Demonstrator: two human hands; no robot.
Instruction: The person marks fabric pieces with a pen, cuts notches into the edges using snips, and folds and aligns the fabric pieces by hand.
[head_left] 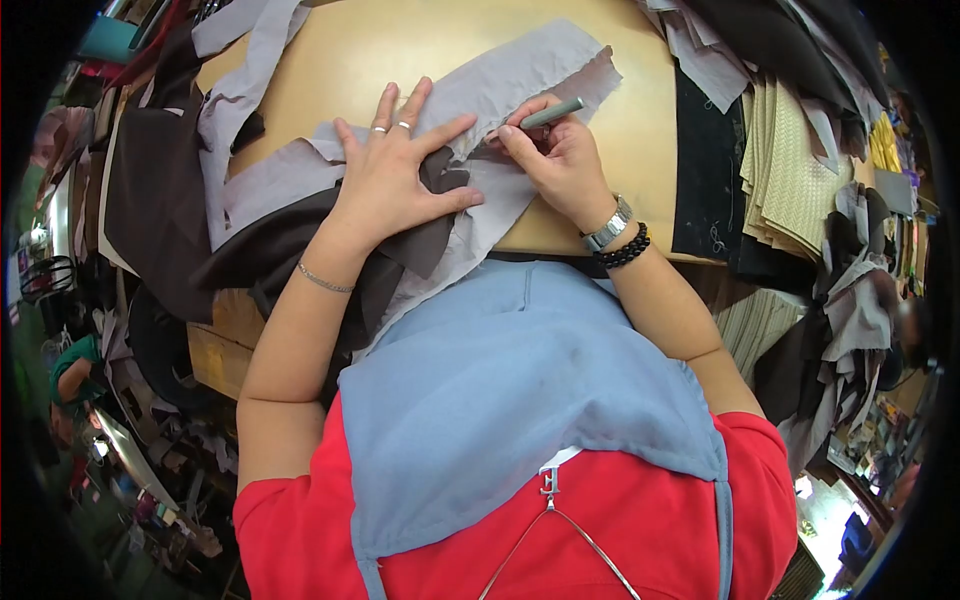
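On the table [340, 60] between dark cloth [155, 190] and sheets [795, 170], left fingers [445, 133] splay over fabric [525, 62], right fingers [521, 149] grip a slim tool [553, 112].

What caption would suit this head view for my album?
Right hand holding a pen, left hand spread over cloth on a table.

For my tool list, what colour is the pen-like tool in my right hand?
The pen-like tool is greyish green, seen best in the head view.
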